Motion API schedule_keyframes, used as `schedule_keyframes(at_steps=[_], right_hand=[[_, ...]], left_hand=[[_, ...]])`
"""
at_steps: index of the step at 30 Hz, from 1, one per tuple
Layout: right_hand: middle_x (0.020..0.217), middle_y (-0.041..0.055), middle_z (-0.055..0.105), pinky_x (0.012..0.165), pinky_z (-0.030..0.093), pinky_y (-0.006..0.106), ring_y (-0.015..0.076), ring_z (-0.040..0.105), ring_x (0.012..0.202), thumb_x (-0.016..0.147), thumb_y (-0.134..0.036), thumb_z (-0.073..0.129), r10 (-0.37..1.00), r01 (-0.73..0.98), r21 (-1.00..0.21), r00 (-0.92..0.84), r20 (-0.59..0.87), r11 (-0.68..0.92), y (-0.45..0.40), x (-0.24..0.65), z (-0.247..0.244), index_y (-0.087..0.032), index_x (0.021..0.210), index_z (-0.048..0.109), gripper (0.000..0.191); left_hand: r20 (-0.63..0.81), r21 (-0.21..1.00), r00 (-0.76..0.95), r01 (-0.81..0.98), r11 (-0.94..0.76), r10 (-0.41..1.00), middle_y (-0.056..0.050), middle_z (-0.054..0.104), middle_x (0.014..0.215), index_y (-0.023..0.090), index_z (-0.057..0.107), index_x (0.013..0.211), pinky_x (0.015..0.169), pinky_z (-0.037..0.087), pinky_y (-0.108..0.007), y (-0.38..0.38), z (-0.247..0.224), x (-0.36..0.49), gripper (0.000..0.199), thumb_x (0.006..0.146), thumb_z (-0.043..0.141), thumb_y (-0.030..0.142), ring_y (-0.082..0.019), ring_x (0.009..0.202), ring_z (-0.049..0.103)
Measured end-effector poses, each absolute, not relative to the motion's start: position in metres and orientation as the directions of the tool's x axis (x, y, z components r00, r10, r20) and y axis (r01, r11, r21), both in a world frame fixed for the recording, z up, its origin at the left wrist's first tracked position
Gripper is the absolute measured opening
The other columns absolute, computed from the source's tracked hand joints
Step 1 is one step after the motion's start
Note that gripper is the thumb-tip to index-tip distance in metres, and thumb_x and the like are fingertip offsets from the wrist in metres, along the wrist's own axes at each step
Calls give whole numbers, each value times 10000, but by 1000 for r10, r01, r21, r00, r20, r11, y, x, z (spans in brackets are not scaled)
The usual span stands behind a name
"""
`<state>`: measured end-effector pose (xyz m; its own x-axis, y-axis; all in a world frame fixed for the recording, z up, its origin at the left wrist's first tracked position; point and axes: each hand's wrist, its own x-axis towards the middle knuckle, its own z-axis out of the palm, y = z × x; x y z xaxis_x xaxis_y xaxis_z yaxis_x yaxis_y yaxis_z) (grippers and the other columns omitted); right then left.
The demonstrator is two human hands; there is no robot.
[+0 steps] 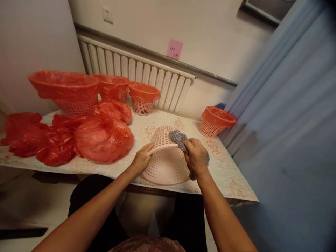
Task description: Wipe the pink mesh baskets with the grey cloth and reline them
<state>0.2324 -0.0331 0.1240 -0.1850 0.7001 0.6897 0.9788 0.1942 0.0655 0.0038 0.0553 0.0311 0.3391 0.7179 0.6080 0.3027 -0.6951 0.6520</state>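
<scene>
A pale pink perforated plastic basket point(165, 168) lies tipped on its side near the table's front edge, its mouth facing me. My left hand point(143, 159) grips the basket's rim on the left, fingers closed over it. In my right hand point(196, 155) is a bunched grey cloth point(178, 138), pressed against the rim and the outer wall at the right. Part of the cloth hangs below that hand, by the basket's mouth. My right fingertips are partly hidden in the cloth.
Red-bag-lined baskets point(143, 101) stand along the back left, and another lined basket point(214, 122) at the right. Knotted red plastic bags point(105, 140) fill the table's left side. A radiator point(147, 71) is behind; a blue curtain point(283, 115) hangs right. The table point(225, 175) has a floral cover.
</scene>
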Motion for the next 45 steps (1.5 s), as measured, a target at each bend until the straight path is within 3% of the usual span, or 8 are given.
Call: schedule_keyframes(at_steps=[9, 21, 24, 29, 33, 36, 39, 45], right_hand=[[1035, 62, 553, 813, 415, 324, 214, 482, 946, 776, -159, 551, 693, 978, -17, -135, 708, 207, -36, 244, 108, -232, 1037, 586, 274], [910, 41, 541, 825, 420, 339, 200, 501, 908, 835, -283, 517, 538, 907, -398, 269, 799, 139, -50, 281, 40, -191, 943, 565, 149], [909, 43, 558, 812, 415, 328, 201, 516, 890, 828, -378, 529, 533, 830, -555, 447, 718, 52, -56, 285, 14, -183, 948, 564, 232], [923, 69, 613, 778, 412, 323, 231, 549, 876, 780, -495, 542, 531, 601, -790, 711, 460, -120, -64, 285, -27, -173, 982, 564, 380], [956, 89, 634, 780, 415, 326, 248, 567, 889, 761, -538, 543, 503, 545, -820, 765, 402, -174, -63, 283, -39, -169, 993, 567, 436], [1003, 105, 631, 796, 416, 330, 254, 570, 916, 761, -551, 534, 489, 533, -822, 782, 387, -202, -60, 283, -39, -164, 1019, 562, 466], [1010, 117, 628, 800, 420, 336, 260, 573, 924, 769, -563, 521, 481, 520, -820, 797, 366, -237, -59, 284, -37, -165, 1032, 549, 479], [1025, 139, 640, 823, 424, 350, 280, 580, 955, 778, -589, 496, 459, 513, -786, 823, 335, -344, -67, 286, -37, -164, 1050, 551, 508]], left_hand=[[601, 628, 376, 323, -708, 705, -104, 528, 1358, 144, 489, 1308, 1102, 353, -440, 56, 14, -1, 604, 722, 405, 25, -199, 1270, 471], [589, 680, 339, 283, -677, 733, -126, 529, 1351, 109, 500, 1299, 1111, 341, -421, 57, 8, 1, 539, 768, 412, 80, -206, 1265, 475], [573, 710, 323, 264, -653, 753, -130, 521, 1359, 105, 499, 1299, 1121, 322, -414, 55, 9, 1, 526, 779, 418, 108, -204, 1272, 466], [460, 816, 286, 236, -527, 841, -128, 490, 1390, 105, 434, 1347, 1127, 302, -390, 47, 5, -1, 537, 819, 428, 207, -201, 1289, 445], [217, 897, 288, 318, -307, 933, -149, 496, 1380, 105, 342, 1396, 1085, 343, -421, 43, -15, -9, 608, 846, 440, 345, -247, 1264, 476], [59, 917, 372, 345, -198, 926, -137, 574, 1296, 122, 392, 1363, 1027, 401, -429, 45, -31, -15, 612, 841, 464, 434, -274, 1186, 544], [44, 927, 473, 308, -212, 880, -116, 608, 1252, 143, 477, 1295, 1011, 415, -412, 50, -34, -14, 571, 820, 505, 460, -274, 1152, 565], [72, 942, 479, 256, -218, 875, -136, 600, 1251, 131, 457, 1314, 1007, 404, -458, 63, -25, -3, 656, 749, 614, 425, -306, 1156, 551]])
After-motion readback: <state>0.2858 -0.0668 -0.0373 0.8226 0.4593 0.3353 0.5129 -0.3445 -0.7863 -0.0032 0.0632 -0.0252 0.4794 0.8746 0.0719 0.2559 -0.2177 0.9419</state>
